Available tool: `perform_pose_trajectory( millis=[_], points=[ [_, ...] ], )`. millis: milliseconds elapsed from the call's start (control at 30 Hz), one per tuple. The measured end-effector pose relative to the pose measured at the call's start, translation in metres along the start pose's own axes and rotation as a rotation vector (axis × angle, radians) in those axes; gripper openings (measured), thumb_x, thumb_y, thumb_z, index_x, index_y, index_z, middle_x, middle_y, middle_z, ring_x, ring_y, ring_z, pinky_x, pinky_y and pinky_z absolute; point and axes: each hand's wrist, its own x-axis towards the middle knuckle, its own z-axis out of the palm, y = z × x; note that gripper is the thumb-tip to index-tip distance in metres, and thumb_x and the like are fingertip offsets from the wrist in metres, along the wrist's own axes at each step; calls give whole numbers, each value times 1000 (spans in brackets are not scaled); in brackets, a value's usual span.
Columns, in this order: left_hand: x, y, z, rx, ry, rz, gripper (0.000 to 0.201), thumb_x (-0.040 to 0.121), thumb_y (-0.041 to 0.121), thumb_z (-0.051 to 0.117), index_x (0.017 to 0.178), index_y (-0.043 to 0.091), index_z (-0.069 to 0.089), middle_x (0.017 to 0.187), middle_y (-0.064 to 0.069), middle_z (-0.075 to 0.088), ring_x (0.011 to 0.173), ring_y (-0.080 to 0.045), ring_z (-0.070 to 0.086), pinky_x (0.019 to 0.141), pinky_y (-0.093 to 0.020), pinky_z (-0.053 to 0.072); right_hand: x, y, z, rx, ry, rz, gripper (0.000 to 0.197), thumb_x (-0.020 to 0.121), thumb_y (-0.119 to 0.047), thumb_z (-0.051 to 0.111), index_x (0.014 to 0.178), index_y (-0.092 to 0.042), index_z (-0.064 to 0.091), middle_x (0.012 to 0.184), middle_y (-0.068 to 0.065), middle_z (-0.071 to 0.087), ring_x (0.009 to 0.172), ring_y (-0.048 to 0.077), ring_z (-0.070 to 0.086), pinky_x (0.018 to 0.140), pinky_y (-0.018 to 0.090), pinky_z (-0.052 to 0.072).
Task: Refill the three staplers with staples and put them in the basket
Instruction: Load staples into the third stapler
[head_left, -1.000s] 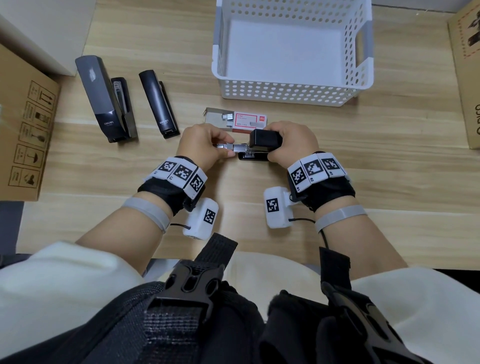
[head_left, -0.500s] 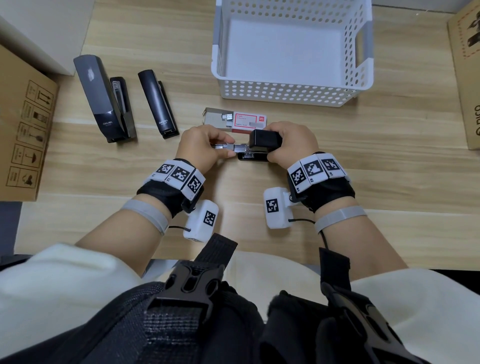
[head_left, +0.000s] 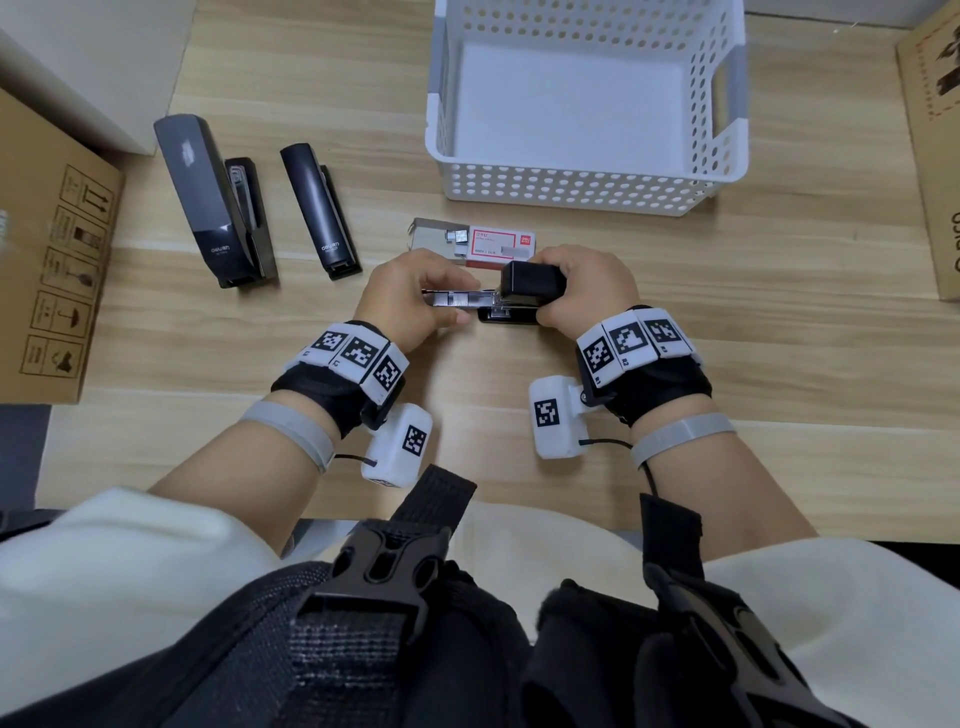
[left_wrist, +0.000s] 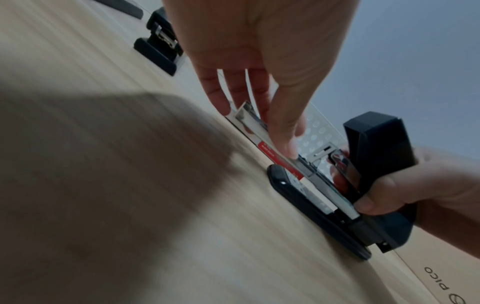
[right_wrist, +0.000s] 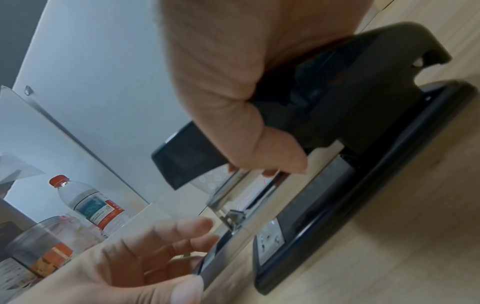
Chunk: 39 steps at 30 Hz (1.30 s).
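A small black stapler lies on the wooden table with its lid swung up. My right hand grips the raised lid and rear of the stapler. Its metal magazine sticks out to the left, and my left hand pinches that magazine between thumb and fingers. Just behind lies an opened red-and-white staple box. Two more black staplers lie at the left. The white perforated basket stands empty at the back.
A cardboard box lies at the table's left edge and another at the right. In the right wrist view a water bottle and a clear jar stand off to the left. The table's front edge is near my body.
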Motion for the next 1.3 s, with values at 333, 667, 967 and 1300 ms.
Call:
perform_pose_trajectory(
  millis=[333, 667, 967, 1300],
  points=[
    [7, -5, -10, 160, -87, 74, 22, 64, 16, 80, 86, 18, 74, 96, 4, 58, 92, -14, 56, 83, -22, 45, 0, 0, -1, 3, 3, -6, 44, 67, -3, 63, 105, -26, 64, 105, -1, 67, 98, 24, 59, 75, 23, 35],
    [45, 12, -20, 228, 107, 26, 10, 81, 14, 62, 90, 17, 66, 90, 3, 62, 83, -10, 52, 78, -21, 38, 2, 4, 2, 11, 6, -12, 44, 67, -4, 61, 105, -26, 64, 109, -3, 66, 102, 22, 58, 82, 24, 36],
    [69, 12, -15, 450, -49, 0, 18, 76, 22, 69, 93, 25, 67, 92, 2, 52, 89, -20, 55, 84, -36, 48, 4, 5, 1, 18, -18, -27, 42, 67, -5, 62, 103, -28, 64, 106, -4, 66, 101, 21, 58, 86, 27, 38],
    [67, 17, -14, 498, -47, 0, 19, 70, 23, 73, 88, 24, 66, 103, -3, 57, 92, -21, 57, 84, -38, 49, 4, 5, 1, 25, -15, -27, 40, 68, -6, 63, 102, -27, 64, 106, -5, 66, 100, 20, 58, 82, 25, 36]
  ],
)
